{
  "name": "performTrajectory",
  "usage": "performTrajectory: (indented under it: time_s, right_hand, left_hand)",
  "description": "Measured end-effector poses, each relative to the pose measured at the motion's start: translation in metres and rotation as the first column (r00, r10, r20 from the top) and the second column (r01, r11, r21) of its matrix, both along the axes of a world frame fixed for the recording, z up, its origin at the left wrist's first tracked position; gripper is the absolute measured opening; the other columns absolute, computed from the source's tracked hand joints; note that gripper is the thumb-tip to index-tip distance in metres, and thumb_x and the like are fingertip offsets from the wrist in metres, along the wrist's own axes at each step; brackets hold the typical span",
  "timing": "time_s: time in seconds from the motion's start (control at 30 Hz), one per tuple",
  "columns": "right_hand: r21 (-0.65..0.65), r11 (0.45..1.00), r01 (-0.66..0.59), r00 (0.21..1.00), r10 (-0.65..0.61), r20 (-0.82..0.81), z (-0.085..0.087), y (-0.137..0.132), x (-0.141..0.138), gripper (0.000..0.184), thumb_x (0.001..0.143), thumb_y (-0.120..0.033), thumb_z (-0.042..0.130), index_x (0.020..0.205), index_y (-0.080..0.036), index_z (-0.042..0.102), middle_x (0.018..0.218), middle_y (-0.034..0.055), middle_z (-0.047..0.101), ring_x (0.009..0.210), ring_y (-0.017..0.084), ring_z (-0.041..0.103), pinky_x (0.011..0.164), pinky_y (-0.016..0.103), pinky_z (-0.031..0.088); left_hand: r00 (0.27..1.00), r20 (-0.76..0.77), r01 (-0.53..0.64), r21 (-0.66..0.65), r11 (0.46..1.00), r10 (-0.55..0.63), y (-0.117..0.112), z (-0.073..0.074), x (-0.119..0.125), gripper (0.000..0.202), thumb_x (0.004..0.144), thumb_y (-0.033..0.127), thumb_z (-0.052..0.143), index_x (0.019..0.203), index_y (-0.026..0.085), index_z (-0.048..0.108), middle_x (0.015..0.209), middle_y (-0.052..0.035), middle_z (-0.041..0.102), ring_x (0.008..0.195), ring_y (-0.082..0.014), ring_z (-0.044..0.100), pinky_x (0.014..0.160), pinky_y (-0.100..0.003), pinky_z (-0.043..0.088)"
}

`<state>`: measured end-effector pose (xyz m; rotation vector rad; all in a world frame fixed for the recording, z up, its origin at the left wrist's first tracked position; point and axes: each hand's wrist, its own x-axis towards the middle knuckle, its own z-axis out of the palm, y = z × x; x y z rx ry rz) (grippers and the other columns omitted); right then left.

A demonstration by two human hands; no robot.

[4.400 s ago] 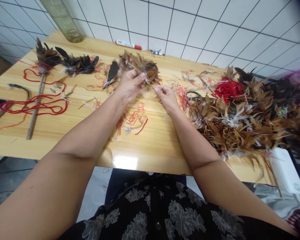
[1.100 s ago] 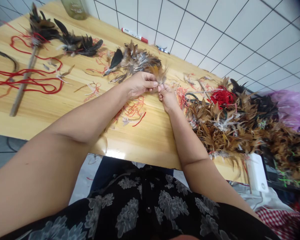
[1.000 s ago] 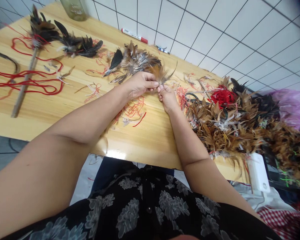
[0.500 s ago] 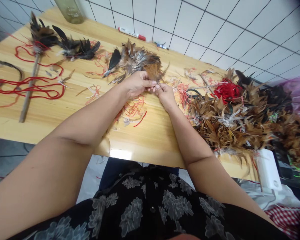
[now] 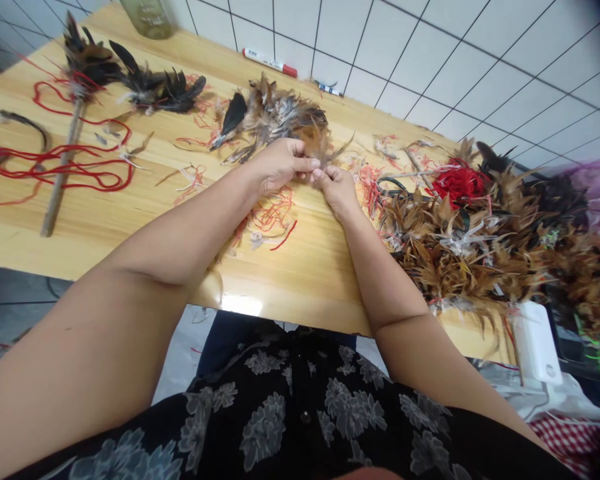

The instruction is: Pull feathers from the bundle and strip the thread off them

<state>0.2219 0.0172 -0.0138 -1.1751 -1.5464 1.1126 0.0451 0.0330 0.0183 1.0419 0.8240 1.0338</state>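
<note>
Both of my hands meet over the middle of the wooden table (image 5: 320,267). My left hand (image 5: 285,163) is closed in a pinch on a small bunch of brown feathers (image 5: 316,142), whose tips point away from me. My right hand (image 5: 339,190) pinches at the lower end of the same bunch, thumb and fingertips touching my left fingers. The quill ends are hidden between the fingers. Just behind lies a pile of grey-brown feathers (image 5: 285,110), with a black feather (image 5: 235,113) at its left. Cut red thread scraps (image 5: 275,210) lie beside my left wrist.
At left are a stick (image 5: 63,173) topped with dark feathers, looped red cord (image 5: 95,180) and a black feather bunch (image 5: 165,90). Many brown feather bunches (image 5: 445,260), a red thread tangle (image 5: 460,183) and a white device (image 5: 537,343) are at right. A marker (image 5: 270,63) lies near the tiled wall.
The whole view has shifted slightly, so the table's things appear a little to the right and higher. My hands stay together on the feather bunch, with only small finger movement.
</note>
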Motion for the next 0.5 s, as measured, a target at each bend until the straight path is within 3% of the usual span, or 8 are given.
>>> performTrajectory:
  time_s: [0.07, 0.17, 0.27, 0.37, 0.5]
  right_hand:
    - [-0.056, 0.998, 0.019, 0.997, -0.024, -0.079, 0.004, -0.001, 0.000, 0.052, 0.104, -0.062, 0.082, 0.080, -0.022, 0.059, 0.072, -0.0049, 0.053, 0.072, 0.010, 0.051, 0.072, 0.024, 0.044]
    - [-0.198, 0.978, 0.067, 0.981, -0.101, -0.166, 0.013, -0.001, 0.002, 0.051, 0.110, -0.060, 0.077, 0.083, -0.024, 0.053, 0.069, -0.0076, 0.042, 0.061, 0.008, 0.039, 0.059, 0.019, 0.035]
    - [-0.281, 0.954, 0.107, 0.967, -0.165, -0.192, 0.016, 0.000, 0.003, 0.048, 0.115, -0.054, 0.071, 0.084, -0.024, 0.050, 0.067, -0.0093, 0.037, 0.057, 0.006, 0.031, 0.053, 0.018, 0.028]
    - [-0.212, 0.968, 0.133, 0.978, -0.163, -0.129, 0.008, 0.006, 0.004, 0.052, 0.113, -0.062, 0.072, 0.084, -0.024, 0.051, 0.069, -0.0082, 0.040, 0.059, 0.007, 0.037, 0.058, 0.020, 0.034]
    - [-0.107, 0.988, 0.109, 0.994, -0.111, -0.013, -0.009, 0.015, 0.005, 0.051, 0.113, -0.063, 0.070, 0.084, -0.022, 0.060, 0.070, -0.0055, 0.047, 0.067, 0.011, 0.049, 0.070, 0.024, 0.045]
  left_hand:
    - [0.999, 0.052, 0.000, 0.009, 1.000, 0.000, 0.002, 0.000, -0.002, 0.022, 0.087, -0.004, 0.091, 0.084, 0.012, 0.076, 0.077, -0.0012, 0.073, 0.067, -0.0125, 0.068, 0.073, -0.026, 0.054]
    - [0.993, 0.116, -0.010, 0.000, 1.000, 0.010, 0.005, 0.005, -0.010, 0.020, 0.088, -0.003, 0.090, 0.093, 0.013, 0.080, 0.084, -0.0005, 0.076, 0.074, -0.0113, 0.069, 0.080, -0.026, 0.057]
    - [0.998, 0.057, -0.007, -0.025, 1.000, 0.008, 0.005, 0.010, -0.019, 0.018, 0.093, 0.002, 0.089, 0.096, 0.017, 0.080, 0.085, -0.0003, 0.078, 0.093, -0.0153, 0.075, 0.097, -0.031, 0.060]
    - [0.999, 0.007, 0.038, -0.066, 0.997, -0.038, 0.003, 0.014, -0.025, 0.020, 0.094, 0.006, 0.093, 0.098, 0.019, 0.079, 0.086, -0.0027, 0.079, 0.120, -0.0235, 0.077, 0.116, -0.039, 0.056]
    - [0.993, 0.075, 0.096, -0.101, 0.990, -0.088, 0.002, 0.013, -0.024, 0.023, 0.092, 0.005, 0.097, 0.096, 0.018, 0.078, 0.084, -0.0046, 0.079, 0.123, -0.0262, 0.078, 0.117, -0.039, 0.056]
